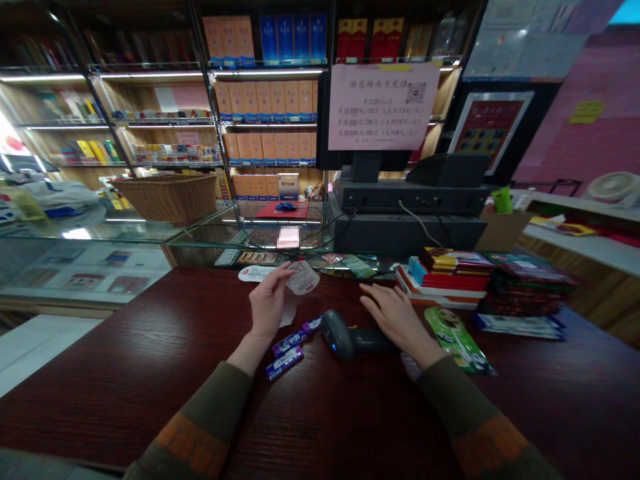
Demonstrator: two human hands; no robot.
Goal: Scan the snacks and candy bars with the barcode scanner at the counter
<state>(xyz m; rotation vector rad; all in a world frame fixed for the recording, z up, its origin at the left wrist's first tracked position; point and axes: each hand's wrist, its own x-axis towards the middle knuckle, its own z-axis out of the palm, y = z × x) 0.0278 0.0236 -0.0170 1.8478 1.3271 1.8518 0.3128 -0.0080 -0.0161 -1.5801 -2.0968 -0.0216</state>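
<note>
Between the thumb and fingers of my left hand (270, 303) is a small pale card with rounded corners and printed text (303, 277), raised above the dark wooden counter (200, 340). My right hand (395, 317) is open, fingers stretched out, just over the handle of a black barcode scanner (340, 335); whether it touches the handle I cannot tell. Several purple candy packs (289, 343) lie left of the scanner. Another white printed card (254, 273) rests flat behind my left hand. A green snack packet (457, 340) lies right of my right hand.
Stacked boxes and packets (445, 277) stand at the right, beside a pile of dark packs (525, 283). Behind the counter are a glass case (240, 230), a cash register (410, 223) with a pink sign (383, 107), and a wicker basket (170, 198). Shelves of boxes line the back.
</note>
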